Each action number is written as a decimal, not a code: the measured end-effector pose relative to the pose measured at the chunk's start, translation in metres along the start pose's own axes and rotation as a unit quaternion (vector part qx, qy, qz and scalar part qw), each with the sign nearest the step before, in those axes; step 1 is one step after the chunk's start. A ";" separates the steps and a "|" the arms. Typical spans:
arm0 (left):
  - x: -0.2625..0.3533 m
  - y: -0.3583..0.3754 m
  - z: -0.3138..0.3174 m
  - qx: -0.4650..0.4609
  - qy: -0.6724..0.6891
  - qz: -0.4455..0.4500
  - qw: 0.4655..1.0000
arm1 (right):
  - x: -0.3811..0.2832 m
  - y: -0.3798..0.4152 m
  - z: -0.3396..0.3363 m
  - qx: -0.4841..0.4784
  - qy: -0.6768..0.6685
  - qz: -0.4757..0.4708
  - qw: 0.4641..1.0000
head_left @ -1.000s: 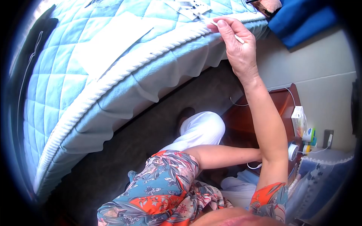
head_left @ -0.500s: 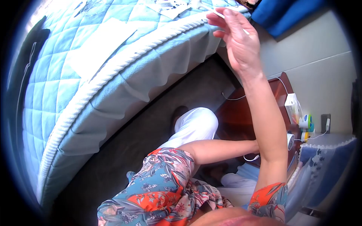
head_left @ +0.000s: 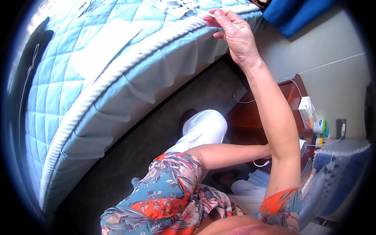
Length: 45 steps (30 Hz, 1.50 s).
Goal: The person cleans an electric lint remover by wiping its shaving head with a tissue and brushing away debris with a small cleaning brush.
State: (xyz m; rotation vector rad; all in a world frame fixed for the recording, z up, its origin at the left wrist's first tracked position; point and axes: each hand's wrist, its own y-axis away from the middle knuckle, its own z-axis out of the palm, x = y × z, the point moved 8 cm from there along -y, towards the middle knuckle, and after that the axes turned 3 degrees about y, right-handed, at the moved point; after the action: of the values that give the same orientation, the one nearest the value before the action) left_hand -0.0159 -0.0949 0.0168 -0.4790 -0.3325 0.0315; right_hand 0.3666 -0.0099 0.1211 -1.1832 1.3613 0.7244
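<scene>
My right hand [head_left: 237, 37] is raised over the trimmed edge of the bed, at the top of the view. Its fingers and thumb are pinched on a thin white stick [head_left: 237, 26], which pokes out at the thumb side and beyond the fingertips. Just left of the fingertips, a white sheet with dark marks [head_left: 176, 8] lies on the light blue quilt [head_left: 51, 86]. My left arm [head_left: 235, 156] reaches right, under the right forearm, to the reddish wooden cabinet [head_left: 246, 121]. The right forearm hides my left hand and whatever it touches.
A large white sheet [head_left: 103, 51] rests on the quilt. On the cabinet side are a tissue box [head_left: 307, 111], a white-and-green tub [head_left: 320, 126], a round white object [head_left: 302, 147] and cables. Blue cloth [head_left: 293, 15] hangs top right; a lace-edged cover [head_left: 340, 164] is at right.
My right hand has shifted a little left, with the white stick still in its fingers; less of the stick shows past the palm. The left arm has barely moved.
</scene>
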 end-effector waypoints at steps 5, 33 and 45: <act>-0.007 -0.006 -0.007 0.010 -0.025 -0.008 1.000 | 0.007 -0.005 -0.007 0.016 0.018 0.009 1.000; 0.054 0.023 -0.004 0.162 -0.363 -0.153 0.905 | -0.189 0.243 -0.138 0.197 0.138 -0.095 0.966; 0.026 0.028 0.017 0.096 -0.342 -0.170 0.919 | -0.182 0.392 -0.192 0.359 0.314 0.062 0.877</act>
State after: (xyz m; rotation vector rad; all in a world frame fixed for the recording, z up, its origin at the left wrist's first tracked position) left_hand 0.0042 -0.0598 0.0264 -0.1936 -1.0890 -0.1096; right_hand -0.0888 -0.0252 0.2473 -0.7330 2.0199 -0.1493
